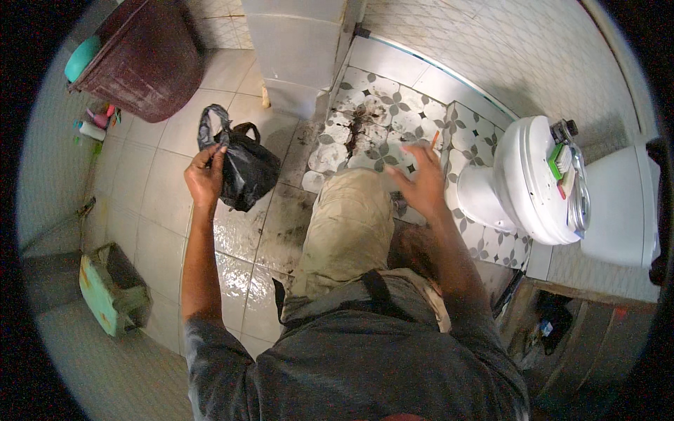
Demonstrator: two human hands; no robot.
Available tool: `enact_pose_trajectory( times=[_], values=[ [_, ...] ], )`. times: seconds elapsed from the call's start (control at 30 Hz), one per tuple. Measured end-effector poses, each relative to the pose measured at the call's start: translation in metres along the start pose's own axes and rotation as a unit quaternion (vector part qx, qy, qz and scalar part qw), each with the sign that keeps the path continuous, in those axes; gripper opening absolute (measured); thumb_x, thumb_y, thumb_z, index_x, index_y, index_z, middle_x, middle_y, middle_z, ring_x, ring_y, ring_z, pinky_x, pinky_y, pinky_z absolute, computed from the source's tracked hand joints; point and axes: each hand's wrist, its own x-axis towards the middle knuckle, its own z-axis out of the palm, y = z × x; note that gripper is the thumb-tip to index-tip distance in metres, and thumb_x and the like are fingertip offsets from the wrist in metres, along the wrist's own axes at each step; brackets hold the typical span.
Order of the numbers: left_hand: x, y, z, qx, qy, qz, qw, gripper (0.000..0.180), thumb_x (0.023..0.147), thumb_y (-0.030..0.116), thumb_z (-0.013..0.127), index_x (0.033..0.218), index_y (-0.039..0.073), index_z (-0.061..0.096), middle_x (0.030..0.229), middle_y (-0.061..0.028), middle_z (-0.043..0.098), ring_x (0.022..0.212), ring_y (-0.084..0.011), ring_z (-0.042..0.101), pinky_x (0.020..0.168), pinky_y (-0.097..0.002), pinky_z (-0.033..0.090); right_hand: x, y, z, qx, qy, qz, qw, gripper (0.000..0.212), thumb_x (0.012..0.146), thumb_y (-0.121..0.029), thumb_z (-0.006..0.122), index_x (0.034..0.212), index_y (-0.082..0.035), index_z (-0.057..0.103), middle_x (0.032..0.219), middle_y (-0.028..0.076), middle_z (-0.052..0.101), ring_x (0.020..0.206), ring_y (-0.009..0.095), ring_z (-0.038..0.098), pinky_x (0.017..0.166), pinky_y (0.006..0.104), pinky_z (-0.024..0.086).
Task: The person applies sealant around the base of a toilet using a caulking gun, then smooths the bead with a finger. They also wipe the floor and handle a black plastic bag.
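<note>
My left hand (pixel 205 175) pinches one looped handle of a black plastic bag (pixel 246 172). The bag hangs low over the tiles, bulging a little, and its contents are hidden. Off to the right, my right hand (pixel 421 179) is spread with fingers apart and slightly blurred, above the patterned floor. Beside its fingertips shows a thin orange stick-like thing (pixel 436 139); I cannot tell if it touches the hand. Dark wet dirt (pixel 358 126) is smeared over the white tiles with grey leaf patterns (pixel 400 116), ahead of my bent knee.
At the right stands a white toilet (pixel 516 179); a green-backed brush (pixel 560 161) lies on its lid. A large maroon tub (pixel 144 63) fills the far left, with bottles (pixel 93 130) beside it. A pale green stool (pixel 98 295) lies left. A tiled pillar (pixel 295 49) rises ahead.
</note>
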Motion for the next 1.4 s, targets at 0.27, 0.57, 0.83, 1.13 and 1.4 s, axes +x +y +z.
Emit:
enact_pose_trajectory(
  times=[0.27,0.57,0.83,1.13,1.4],
  values=[
    [0.014,-0.074,-0.004,-0.006,0.07,-0.1,0.992,0.037,0.099,0.033,0.08,0.112,-0.002,0.08,0.093,-0.0109,0.081,0.086,-0.0122,0.071,0.082,-0.0294,0.056,-0.164,0.039,-0.043,0.009,-0.307,0.368,0.878,0.069,0.099,-0.053,0.068,0.142,0.0,0.06,0.132,0.033,0.066,0.129,0.049,0.061,0.109,0.055,0.047],
    [0.002,-0.117,0.016,-0.033,0.018,-0.162,0.986,0.044,0.095,0.034,0.083,0.123,0.0,0.076,0.113,-0.0158,0.08,0.099,-0.0194,0.075,0.094,-0.032,0.056,-0.194,0.024,-0.055,-0.1,-0.274,0.272,0.917,0.038,0.098,-0.039,0.066,0.12,-0.012,0.079,0.116,0.022,0.076,0.109,0.045,0.071,0.097,0.0538,0.054],
    [-0.013,-0.077,-0.006,0.007,-0.02,-0.191,0.981,0.067,0.088,0.038,0.088,0.137,-0.003,0.066,0.123,-0.0234,0.074,0.112,-0.0344,0.074,0.102,-0.0415,0.055,-0.234,0.045,-0.065,-0.108,-0.127,0.36,0.918,0.024,0.093,-0.026,0.072,0.107,-0.007,0.078,0.097,0.021,0.077,0.095,0.043,0.074,0.088,0.0509,0.057],
    [-0.114,0.166,0.036,-0.124,-0.105,0.092,0.982,0.041,0.093,0.012,0.081,0.132,0.007,0.067,0.135,-0.0153,0.062,0.123,-0.0305,0.063,0.098,-0.0415,0.056,-0.241,0.029,-0.089,0.046,0.09,0.395,0.913,0.027,0.09,-0.021,0.083,0.089,-0.006,0.061,0.091,0.013,0.074,0.082,0.025,0.071,0.076,0.0393,0.057],
    [-0.213,0.325,0.136,-0.325,-0.701,0.001,0.635,0.123,0.086,0.077,0.073,0.162,-0.007,0.028,0.16,-0.0356,0.041,0.145,-0.0397,0.049,0.121,-0.0478,0.04,-0.22,-0.047,-0.144,0.515,0.196,0.391,0.737,0.026,0.098,-0.014,0.077,0.108,-0.012,0.053,0.105,0.009,0.071,0.093,0.017,0.065,0.086,0.0348,0.054]
  ],
)
